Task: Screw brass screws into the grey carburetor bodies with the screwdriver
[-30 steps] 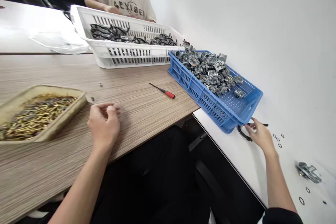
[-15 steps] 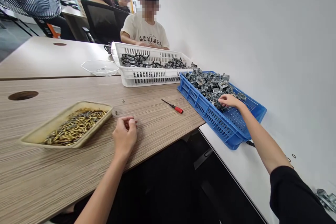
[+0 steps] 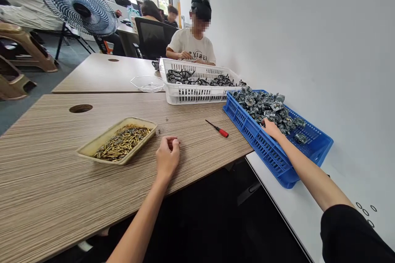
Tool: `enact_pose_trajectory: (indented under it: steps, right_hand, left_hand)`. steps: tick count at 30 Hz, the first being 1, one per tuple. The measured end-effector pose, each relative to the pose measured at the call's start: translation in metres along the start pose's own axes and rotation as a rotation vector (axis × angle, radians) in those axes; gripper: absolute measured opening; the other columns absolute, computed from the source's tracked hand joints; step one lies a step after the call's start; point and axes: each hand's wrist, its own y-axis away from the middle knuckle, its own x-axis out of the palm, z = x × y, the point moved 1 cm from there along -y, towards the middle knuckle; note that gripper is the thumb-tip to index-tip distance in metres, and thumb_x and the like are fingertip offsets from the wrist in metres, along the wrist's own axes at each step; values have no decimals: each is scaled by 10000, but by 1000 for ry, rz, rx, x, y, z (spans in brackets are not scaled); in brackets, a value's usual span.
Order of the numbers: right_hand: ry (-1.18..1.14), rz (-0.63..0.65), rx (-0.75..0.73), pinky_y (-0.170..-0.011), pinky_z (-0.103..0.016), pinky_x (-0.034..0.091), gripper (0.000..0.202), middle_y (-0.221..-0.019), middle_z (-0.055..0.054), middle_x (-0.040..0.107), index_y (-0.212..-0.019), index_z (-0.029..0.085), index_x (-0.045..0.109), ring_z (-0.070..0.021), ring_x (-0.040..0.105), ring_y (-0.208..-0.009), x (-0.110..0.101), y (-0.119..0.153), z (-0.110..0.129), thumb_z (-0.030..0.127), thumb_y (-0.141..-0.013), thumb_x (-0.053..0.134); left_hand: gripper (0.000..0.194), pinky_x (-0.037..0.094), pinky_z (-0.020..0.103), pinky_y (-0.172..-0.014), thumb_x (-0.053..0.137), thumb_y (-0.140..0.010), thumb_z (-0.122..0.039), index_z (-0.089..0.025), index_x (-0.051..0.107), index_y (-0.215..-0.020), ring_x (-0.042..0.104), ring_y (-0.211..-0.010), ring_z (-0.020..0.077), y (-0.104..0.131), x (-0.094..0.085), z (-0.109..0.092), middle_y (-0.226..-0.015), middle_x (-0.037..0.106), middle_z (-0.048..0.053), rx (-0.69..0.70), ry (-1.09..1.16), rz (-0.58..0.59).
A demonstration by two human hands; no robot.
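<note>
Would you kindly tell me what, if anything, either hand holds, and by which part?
The left hand, curled on the table, shows nothing held. The right hand is at metal parts in the blue basket; any hold there cannot be told.

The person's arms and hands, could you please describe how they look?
The right arm has a black sleeve ending near the elbow, bare below it. The left arm is bare as far as it shows. The left hand and right hand are gloveless, and no watch shows.
</note>
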Motion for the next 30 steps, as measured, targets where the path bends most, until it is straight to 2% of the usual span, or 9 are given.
enact_pose_trajectory:
  steps: [6,13,24,30]
  right_hand:
    - [-18,-22,-5,-709,-295,456,337,-921,-78,708,-1192,220,564,-231,651,-826,0,-2,-1,394,-905,589]
    - [-40,-25,-13,-665,-275,429,333,-852,-46,698,-1168,218,576,-215,665,-793,-7,2,-2,394,-887,608]
    - [-170,-79,-50,-610,-282,433,245,-642,20,648,-975,231,614,-205,647,-644,-18,8,-1,327,-757,669]
    - [-271,-78,-40,-605,-299,454,215,-635,10,663,-857,257,574,-213,652,-622,-28,9,-5,334,-707,707]
  left_hand:
    - [207,532,345,-754,484,-879,-397,-223,570,-951,685,-775,232,0,0,0,-810,707,46,16,25,-3]
    - [203,526,342,-729,482,-870,-409,-228,554,-927,667,-750,227,0,1,0,-789,685,44,35,72,-12]
    - [183,531,339,-679,485,-868,-400,-233,553,-899,656,-679,220,2,1,0,-739,674,39,47,147,-12]
    - [205,525,350,-680,482,-866,-418,-229,558,-890,657,-681,226,3,1,3,-751,683,50,51,143,-16]
